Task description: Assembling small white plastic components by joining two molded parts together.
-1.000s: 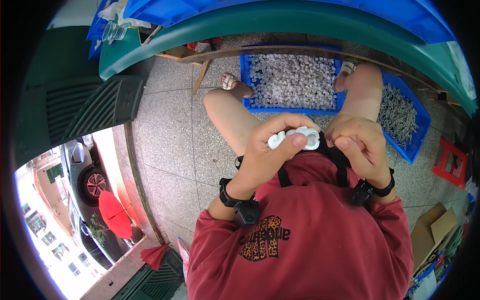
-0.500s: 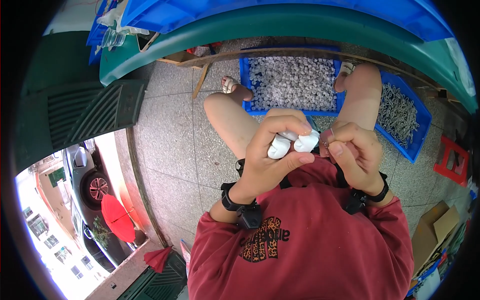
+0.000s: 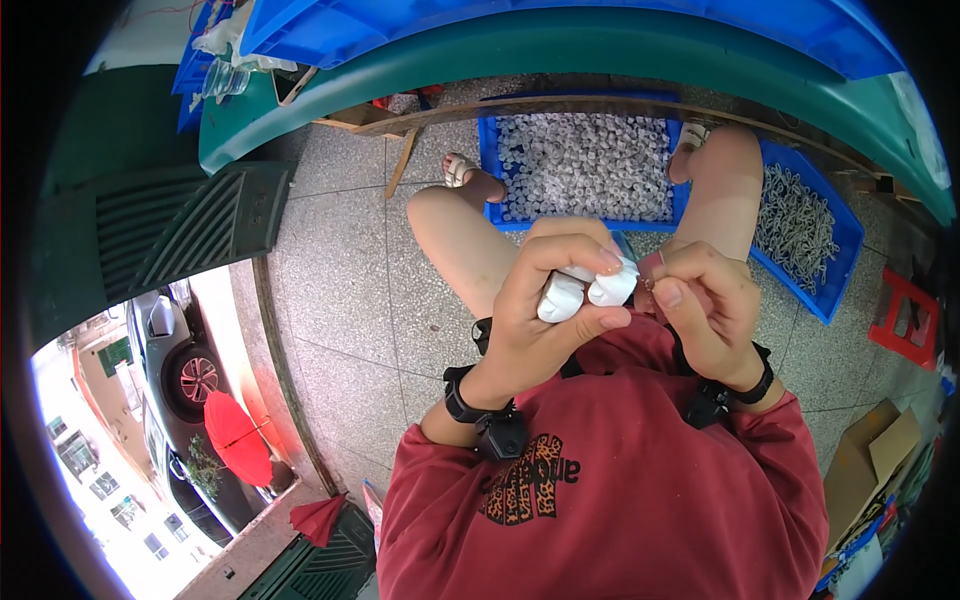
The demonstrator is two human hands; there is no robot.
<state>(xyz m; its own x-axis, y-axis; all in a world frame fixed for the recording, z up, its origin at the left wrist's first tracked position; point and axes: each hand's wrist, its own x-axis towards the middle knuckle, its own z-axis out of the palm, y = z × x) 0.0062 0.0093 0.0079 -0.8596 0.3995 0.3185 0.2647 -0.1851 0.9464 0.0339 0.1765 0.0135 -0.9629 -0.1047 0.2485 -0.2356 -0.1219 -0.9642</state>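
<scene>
Two white plastic fittings (image 3: 612, 285) are sitting clamped in L hand (image 3: 524, 305); R hand (image 3: 718, 305) is hovering just beside, can't tell if gripping. Poss. slip: smooth pcs, thumb barely covering, terrazzo floor (image 3: 340, 260) waiting below.

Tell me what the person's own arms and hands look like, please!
The left hand and right hand wear no gloves. Each wrist has a black strap with a small, boxy black device attached. The sleeves are dark red and stop short of the wrists. I see no cables on them.
</scene>
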